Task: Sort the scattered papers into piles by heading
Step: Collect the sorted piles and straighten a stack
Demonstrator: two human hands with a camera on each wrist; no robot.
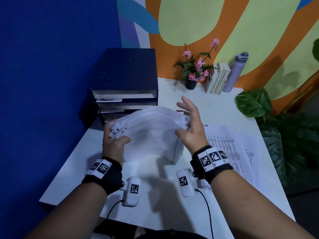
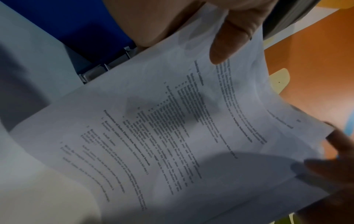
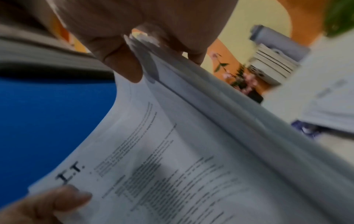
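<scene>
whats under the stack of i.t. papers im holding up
Under the stack of I.T. papers, only bare white desk in shadow shows. The left hand and right hand hold it; lower sheets stay covered.

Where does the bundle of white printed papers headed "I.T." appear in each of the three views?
Head: bundle of white printed papers at centre, held between both hands.
Left wrist: fills the middle, thumb on the upper edge.
Right wrist: lower centre, "I.T." heading at lower left.
Shared landmark: blue wall.

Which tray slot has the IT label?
The middle slot of the blue tray stack; the slot above carries a longer handwritten word.
</scene>
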